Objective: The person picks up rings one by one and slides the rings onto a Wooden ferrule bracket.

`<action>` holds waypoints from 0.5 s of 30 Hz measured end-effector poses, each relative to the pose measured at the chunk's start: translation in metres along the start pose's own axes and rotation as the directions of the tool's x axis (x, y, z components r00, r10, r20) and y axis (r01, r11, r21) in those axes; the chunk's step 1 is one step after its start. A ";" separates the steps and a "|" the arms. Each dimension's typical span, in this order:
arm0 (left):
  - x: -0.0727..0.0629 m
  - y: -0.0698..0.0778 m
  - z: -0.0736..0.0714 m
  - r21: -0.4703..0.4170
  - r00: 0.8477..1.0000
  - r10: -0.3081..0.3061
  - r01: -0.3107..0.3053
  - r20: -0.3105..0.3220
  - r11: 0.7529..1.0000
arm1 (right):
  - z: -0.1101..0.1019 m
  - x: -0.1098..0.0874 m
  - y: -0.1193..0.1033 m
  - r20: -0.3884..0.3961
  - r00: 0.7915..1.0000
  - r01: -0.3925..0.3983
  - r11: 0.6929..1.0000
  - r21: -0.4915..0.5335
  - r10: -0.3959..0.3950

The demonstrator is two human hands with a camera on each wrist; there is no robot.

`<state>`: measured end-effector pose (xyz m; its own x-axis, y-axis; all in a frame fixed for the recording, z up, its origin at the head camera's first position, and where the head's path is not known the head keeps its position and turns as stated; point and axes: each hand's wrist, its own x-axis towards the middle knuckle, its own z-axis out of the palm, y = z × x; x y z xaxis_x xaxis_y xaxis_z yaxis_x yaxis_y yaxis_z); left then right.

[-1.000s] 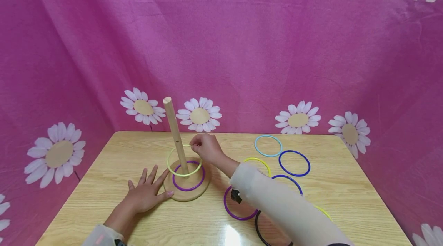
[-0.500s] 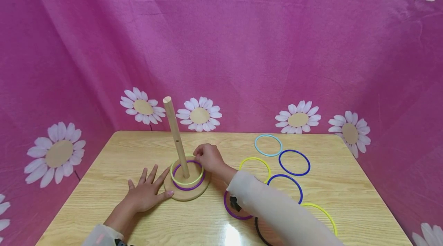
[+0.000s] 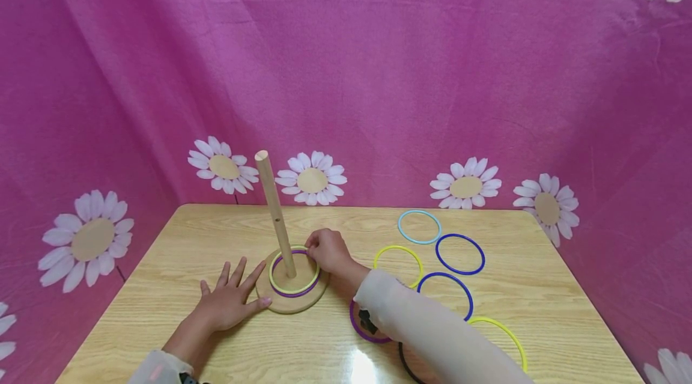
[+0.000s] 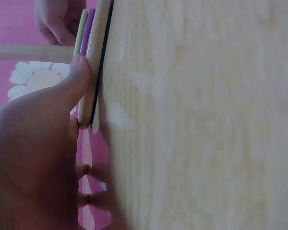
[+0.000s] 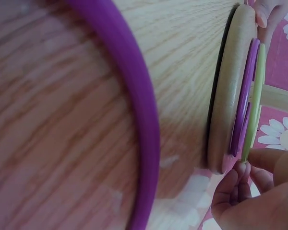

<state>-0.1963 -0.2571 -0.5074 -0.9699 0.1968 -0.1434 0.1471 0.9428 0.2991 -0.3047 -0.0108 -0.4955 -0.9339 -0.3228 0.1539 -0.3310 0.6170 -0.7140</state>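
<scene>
Lowered since earlier frame: yellow-green ring (image 3: pixel 294 273) now flat on purple ring (image 3: pixel 299 292) round peg (image 3: pixel 274 213); right hand (image 3: pixel 326 250) grip still pinching its rim. Left hand (image 3: pixel 229 301) flat on desk (image 3: pixel 540 288), fingers straight, thumb against base (image 3: pixel 292 303).

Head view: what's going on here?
A person is stacking rings on a peg. The right hand pinches a yellow-green ring that sits around the peg, on top of a purple ring on the round base. The left hand lies flat on the table, fingertips against the base's edge. More rings lie loose to the right.
</scene>
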 end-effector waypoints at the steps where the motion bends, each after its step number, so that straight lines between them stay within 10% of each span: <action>1: 0.000 0.000 0.000 -0.001 1.000 0.001 -0.001 0.000 1.000 | 0.000 0.000 0.000 -0.002 1.000 -0.001 1.000 -0.001 0.001; 15: -0.001 0.001 -0.001 0.000 1.000 -0.002 0.002 0.009 1.000 | 0.001 -0.005 0.003 -0.003 1.000 0.019 1.000 0.003 -0.019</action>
<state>-0.1952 -0.2569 -0.5059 -0.9683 0.1976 -0.1525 0.1454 0.9431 0.2989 -0.3013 -0.0082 -0.4990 -0.9279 -0.3323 0.1692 -0.3480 0.6087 -0.7130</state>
